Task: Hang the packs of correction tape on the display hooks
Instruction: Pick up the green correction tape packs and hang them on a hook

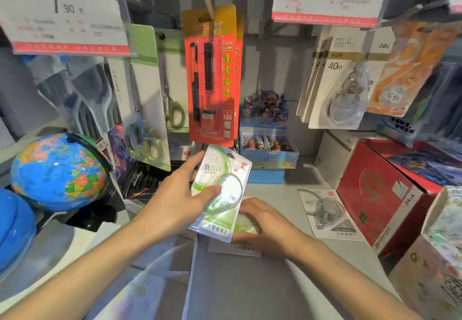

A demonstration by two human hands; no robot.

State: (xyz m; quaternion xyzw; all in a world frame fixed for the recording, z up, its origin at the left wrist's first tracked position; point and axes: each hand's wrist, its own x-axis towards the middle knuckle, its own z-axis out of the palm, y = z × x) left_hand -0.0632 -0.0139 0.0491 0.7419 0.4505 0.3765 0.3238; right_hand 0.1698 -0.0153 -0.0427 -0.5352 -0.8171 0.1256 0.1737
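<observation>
My left hand [180,194] grips a green-and-white correction tape pack [221,184] by its left edge, thumb on the clear blister, holding it upright above the grey shelf. My right hand [265,222] rests on another green pack [246,224] lying flat on the shelf, partly hidden under the held pack and my fingers. A grey correction tape pack [327,214] lies flat on the shelf to the right. More correction tape packs [335,79] hang from a hook at upper right, beside an orange pack [400,69].
A red pen set [212,77] hangs at centre, scissors packs [147,94] to its left. A globe [60,169] stands at left. Red cartons [382,194] stand at right, a blue card box [267,149] at the back. Price tags [62,12] hang overhead.
</observation>
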